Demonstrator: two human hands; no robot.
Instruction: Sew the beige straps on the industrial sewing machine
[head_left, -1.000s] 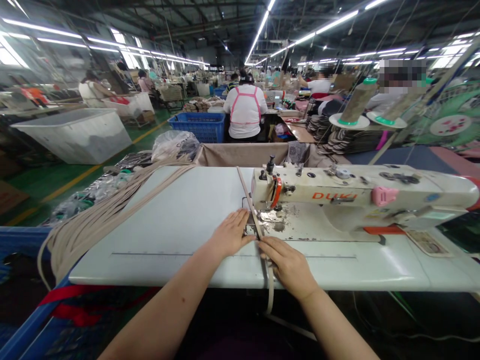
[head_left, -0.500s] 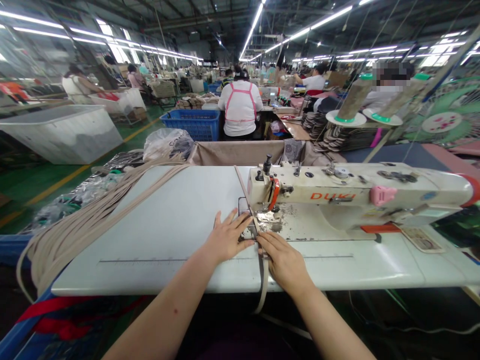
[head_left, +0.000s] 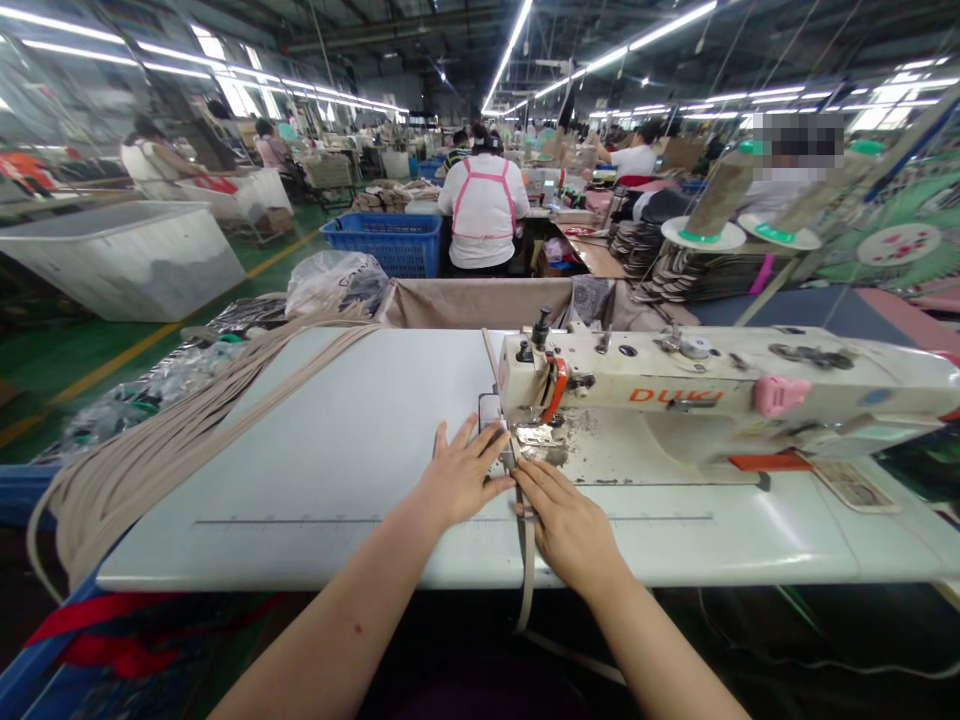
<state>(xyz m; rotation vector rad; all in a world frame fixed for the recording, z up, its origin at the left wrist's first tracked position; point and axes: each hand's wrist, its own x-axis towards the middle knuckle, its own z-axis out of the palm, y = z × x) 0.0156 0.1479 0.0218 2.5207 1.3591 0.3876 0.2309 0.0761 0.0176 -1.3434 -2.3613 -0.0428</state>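
Observation:
A narrow beige fabric strip runs beside the needle area of the white sewing machine and hangs over the table's front edge. My left hand lies palm down, fingers spread, with its fingertips at the strip's left side by the presser foot. Just nearer to me, my right hand has its fingers close together, pinching the strip at its right side. The right thumb is partly hidden. Beyond the machine head, the strip continues to the table's back edge.
Long beige strips drape over the left end of the white table. A fabric-lined bin stands behind the table. Thread cones rise at right. Ahead, a person in a white top sits beside a blue crate.
The view has shifted slightly, so the machine appears a little farther right. Both hands keep nearly the same pose at the strip. The strip's far part lies slightly farther right.

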